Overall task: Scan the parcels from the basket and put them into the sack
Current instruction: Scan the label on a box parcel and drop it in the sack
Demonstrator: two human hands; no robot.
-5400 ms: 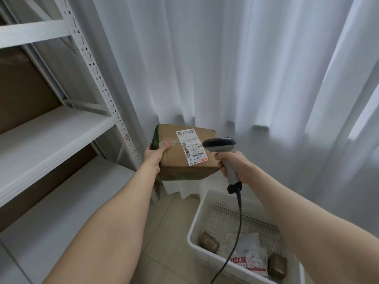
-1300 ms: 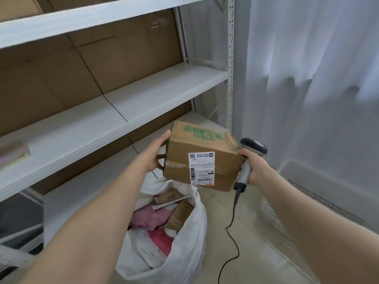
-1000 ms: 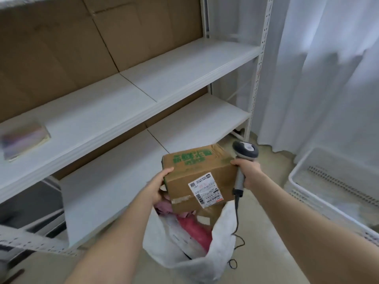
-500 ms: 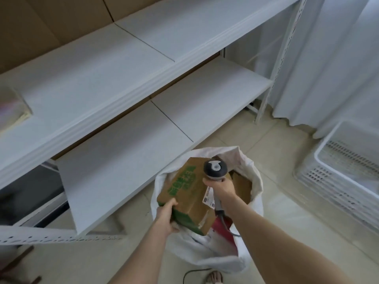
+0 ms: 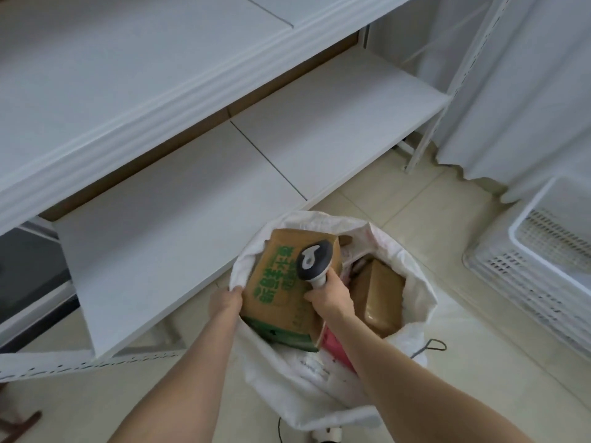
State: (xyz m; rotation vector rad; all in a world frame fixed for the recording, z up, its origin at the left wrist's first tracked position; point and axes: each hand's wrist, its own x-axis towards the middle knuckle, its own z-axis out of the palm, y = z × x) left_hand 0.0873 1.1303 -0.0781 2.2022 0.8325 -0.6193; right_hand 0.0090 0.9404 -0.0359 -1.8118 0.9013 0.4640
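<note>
The cardboard box (image 5: 281, 282) is sitting tilted in the mouth of the white sack (image 5: 303, 394), with its long axis running away from the person. Its green printed characters are too blurred to read. The left hand (image 5: 225, 303) is gripping its left edge, fingertips hidden. On the box's right, the right hand (image 5: 329, 298) is clasping the scanner (image 5: 315, 262) handle.

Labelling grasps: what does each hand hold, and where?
Left hand grips the cardboard box by its left side; right hand grips the scanner by its handle.
</note>
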